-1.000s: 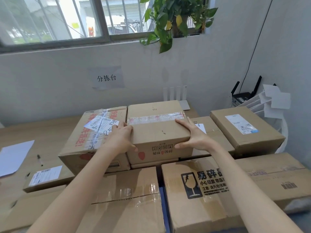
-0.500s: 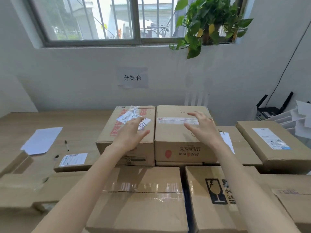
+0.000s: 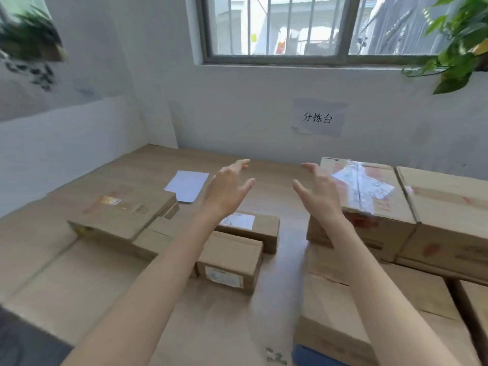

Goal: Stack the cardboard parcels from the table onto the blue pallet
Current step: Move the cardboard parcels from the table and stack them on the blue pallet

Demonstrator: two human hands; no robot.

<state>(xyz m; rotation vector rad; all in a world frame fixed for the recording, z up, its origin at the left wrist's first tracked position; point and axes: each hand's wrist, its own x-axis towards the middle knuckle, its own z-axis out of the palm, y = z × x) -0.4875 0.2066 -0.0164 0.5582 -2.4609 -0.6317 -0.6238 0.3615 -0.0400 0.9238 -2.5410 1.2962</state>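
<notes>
A person's left hand (image 3: 227, 191) and right hand (image 3: 320, 194) hover with fingers spread, palms facing each other, above a wooden table (image 3: 269, 175). A small labelled parcel (image 3: 229, 262) lies under the left forearm. A taped parcel (image 3: 369, 207) sits beside the right hand. A white sheet (image 3: 187, 184) lies beyond.

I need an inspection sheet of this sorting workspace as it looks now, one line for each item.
Surface: wooden table, light brown.
Job's things: flat parcel at the left; small parcel near the middle; taped parcel at the right; a corner of the blue pallet shows under the nearest right carton.
Clutter: white paper sheet lying on the table.
Grippers: left hand and right hand raised over the table, fingers spread, holding nothing.
Cables: nothing seen.
Surroundings: barred window, wall sign, green plant at the upper right.
</notes>
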